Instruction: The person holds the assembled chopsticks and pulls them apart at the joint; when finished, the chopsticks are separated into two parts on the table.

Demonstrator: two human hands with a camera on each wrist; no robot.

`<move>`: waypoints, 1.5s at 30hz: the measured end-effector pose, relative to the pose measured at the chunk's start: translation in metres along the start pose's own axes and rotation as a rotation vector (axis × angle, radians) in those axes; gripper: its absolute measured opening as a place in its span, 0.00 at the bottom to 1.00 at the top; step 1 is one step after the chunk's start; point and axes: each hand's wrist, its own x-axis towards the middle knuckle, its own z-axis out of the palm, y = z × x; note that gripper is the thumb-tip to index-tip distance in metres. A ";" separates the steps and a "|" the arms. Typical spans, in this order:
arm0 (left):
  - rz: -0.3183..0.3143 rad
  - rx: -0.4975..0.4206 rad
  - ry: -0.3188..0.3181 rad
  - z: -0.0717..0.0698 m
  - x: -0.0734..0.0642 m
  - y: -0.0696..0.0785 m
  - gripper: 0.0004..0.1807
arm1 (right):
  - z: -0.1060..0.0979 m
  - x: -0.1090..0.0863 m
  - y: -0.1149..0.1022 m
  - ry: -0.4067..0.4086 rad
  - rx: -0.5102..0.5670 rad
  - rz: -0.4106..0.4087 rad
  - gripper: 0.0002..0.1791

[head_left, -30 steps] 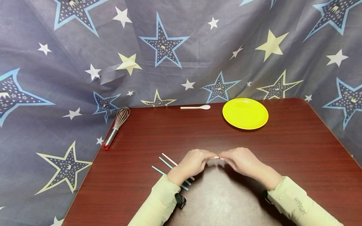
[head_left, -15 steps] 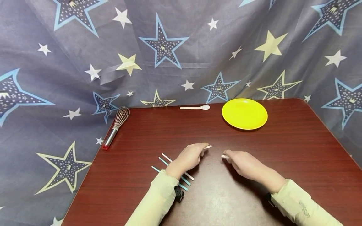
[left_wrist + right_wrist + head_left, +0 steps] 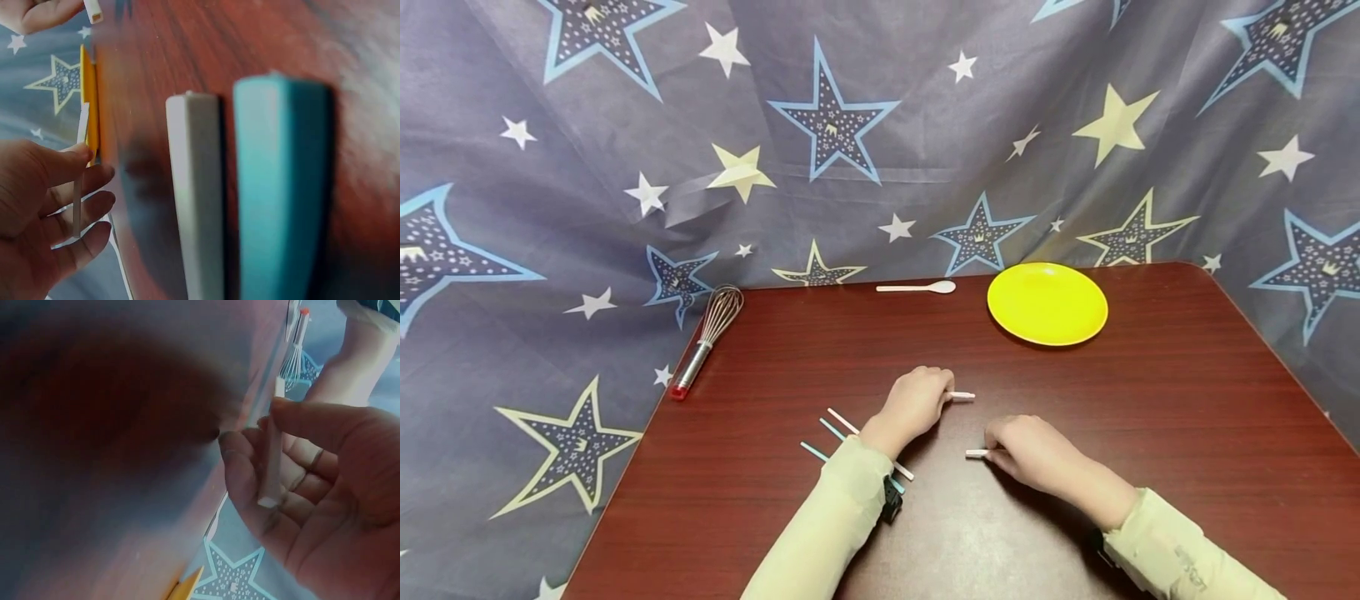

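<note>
My left hand [image 3: 916, 404] pinches a short white stick [image 3: 964, 396] between thumb and fingers, above the middle of the table. In the left wrist view this stick [image 3: 77, 187] crosses the loosely bent fingers. Nearer the front and to the right, my right hand [image 3: 1033, 452] pinches another short white stick [image 3: 975, 453]. That one [image 3: 271, 465] lies across the curled fingers in the right wrist view, under the thumb. The two sticks are apart. Beneath my left forearm lie a longer white stick [image 3: 842, 420] and two blue sticks [image 3: 832, 429], partly hidden by the sleeve.
A yellow plate [image 3: 1047, 304] stands at the back right of the brown table [image 3: 790, 350]. Left of it, a white spoon [image 3: 917, 287] lies along the back edge. A metal whisk [image 3: 708, 342] rests at the left edge. Behind hangs a star-patterned cloth [image 3: 850, 208].
The hands were together at one white thing a second ago, then parted, each with a short white stick. Since then my right hand has moved nearer the front edge and my left slightly farther back.
</note>
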 end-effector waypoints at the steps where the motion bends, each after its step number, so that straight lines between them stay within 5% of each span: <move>1: 0.011 0.013 -0.001 0.001 0.002 0.001 0.06 | 0.001 0.000 -0.002 -0.005 -0.004 0.000 0.14; 11: 0.107 0.088 -0.033 0.008 0.011 0.007 0.05 | 0.009 0.003 -0.008 -0.065 -0.068 0.047 0.17; 19: 0.083 0.119 -0.072 0.000 0.007 0.006 0.05 | 0.007 0.003 -0.007 -0.087 -0.072 0.061 0.17; 35: 0.008 -0.077 -0.081 -0.033 -0.055 -0.062 0.07 | -0.006 -0.004 0.003 -0.065 -0.037 0.073 0.11; 45: 0.058 -0.076 -0.127 -0.045 -0.086 -0.073 0.09 | -0.011 -0.006 0.006 -0.041 -0.039 0.060 0.07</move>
